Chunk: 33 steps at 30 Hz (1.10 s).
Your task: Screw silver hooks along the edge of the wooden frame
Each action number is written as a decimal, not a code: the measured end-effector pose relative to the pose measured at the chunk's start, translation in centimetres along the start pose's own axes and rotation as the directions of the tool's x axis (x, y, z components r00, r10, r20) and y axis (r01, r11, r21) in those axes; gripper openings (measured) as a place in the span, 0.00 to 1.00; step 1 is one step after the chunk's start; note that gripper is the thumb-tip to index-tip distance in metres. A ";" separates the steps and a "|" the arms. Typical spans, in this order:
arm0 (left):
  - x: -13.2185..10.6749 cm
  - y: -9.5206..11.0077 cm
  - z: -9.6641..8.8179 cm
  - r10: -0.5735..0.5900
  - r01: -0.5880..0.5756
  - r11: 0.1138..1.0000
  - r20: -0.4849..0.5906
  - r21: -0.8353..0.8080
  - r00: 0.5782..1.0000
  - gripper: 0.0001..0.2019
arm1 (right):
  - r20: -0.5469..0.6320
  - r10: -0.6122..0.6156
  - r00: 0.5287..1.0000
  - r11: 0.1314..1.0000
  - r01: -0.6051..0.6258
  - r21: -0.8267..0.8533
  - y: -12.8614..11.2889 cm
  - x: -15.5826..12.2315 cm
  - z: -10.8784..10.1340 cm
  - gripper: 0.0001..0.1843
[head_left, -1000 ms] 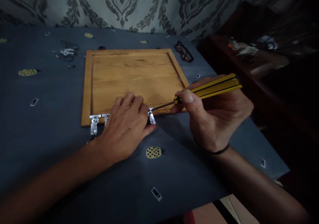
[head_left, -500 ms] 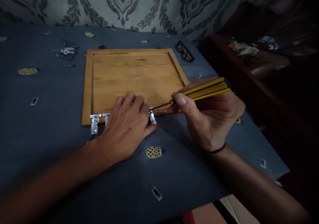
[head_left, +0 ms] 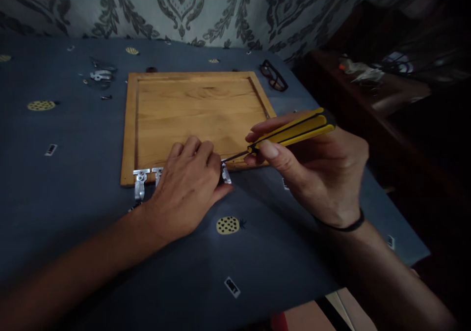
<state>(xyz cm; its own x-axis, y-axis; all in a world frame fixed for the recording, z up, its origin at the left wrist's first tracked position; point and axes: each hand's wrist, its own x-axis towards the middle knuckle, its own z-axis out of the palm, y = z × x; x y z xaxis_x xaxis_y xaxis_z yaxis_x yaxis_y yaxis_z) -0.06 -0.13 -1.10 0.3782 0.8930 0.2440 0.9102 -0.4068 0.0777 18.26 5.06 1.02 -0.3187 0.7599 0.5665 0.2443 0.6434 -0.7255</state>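
A framed wooden panel (head_left: 200,115) lies flat on the blue patterned cloth. Along its near edge sit metal hinges, one at the left corner (head_left: 140,183) and another partly covered. My left hand (head_left: 189,188) presses over that edge, fingers curled around a metal hinge (head_left: 225,173) whose right end shows beyond the knuckles. In my right hand (head_left: 312,169) is a yellow and black screwdriver (head_left: 294,129), held slanting down to the left. Its tip meets the hinge beside my left fingers; the screw there is too small to make out.
Loose metal hardware (head_left: 102,75) and a small screw-like piece (head_left: 106,97) lie left of the panel. Black-framed glasses (head_left: 273,75) rest at its far right corner. A dark piece of furniture with clutter (head_left: 364,70) stands to the right, past the cloth's edge.
My right hand has turned the screwdriver and shifted slightly, with the wrist moving right and the fingers loosening around the handle. My left hand and the panel have stayed put.
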 end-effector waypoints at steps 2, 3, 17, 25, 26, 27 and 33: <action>0.0 0.0 0.0 -0.004 0.004 1.000 -0.001 0.004 1.000 0.16 | 0.024 -0.014 1.000 1.000 0.013 0.022 0.0 0.1 -0.1 0.04; -0.1 0.1 0.1 -0.003 0.003 1.000 -0.004 0.004 1.000 0.16 | 0.034 -0.027 0.999 0.999 0.026 0.026 -0.1 0.1 -0.1 0.04; 0.0 -0.1 0.3 0.009 -0.009 1.000 -0.023 0.003 1.000 0.17 | -0.003 -0.002 1.000 0.999 0.002 0.043 0.2 0.2 0.4 0.11; -0.1 -0.1 0.3 0.015 -0.015 1.000 -0.047 -0.005 0.999 0.17 | 0.167 0.070 0.984 0.961 -0.111 0.253 0.1 0.2 -0.6 0.07; -0.2 -0.1 0.3 0.014 -0.014 1.000 -0.045 -0.006 0.999 0.17 | 0.179 0.059 0.982 0.963 -0.103 0.249 0.1 0.3 -0.8 0.08; -0.2 -0.1 0.3 0.010 -0.011 1.000 -0.044 -0.007 0.999 0.17 | 0.184 0.048 0.982 0.968 -0.091 0.235 0.2 0.4 -0.9 0.08; -0.1 -0.1 0.4 0.010 -0.010 1.000 -0.045 -0.010 0.999 0.17 | 0.141 -0.099 0.985 0.995 0.095 0.037 0.5 0.7 -1.2 0.05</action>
<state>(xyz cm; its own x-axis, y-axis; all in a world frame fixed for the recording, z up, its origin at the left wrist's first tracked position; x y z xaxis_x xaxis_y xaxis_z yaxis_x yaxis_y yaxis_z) -0.12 -0.09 -1.49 0.3788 0.8794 0.2882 0.9046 -0.4177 0.0854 19.24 6.04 1.46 -0.4675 0.6717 0.5747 0.1788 0.7085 -0.6827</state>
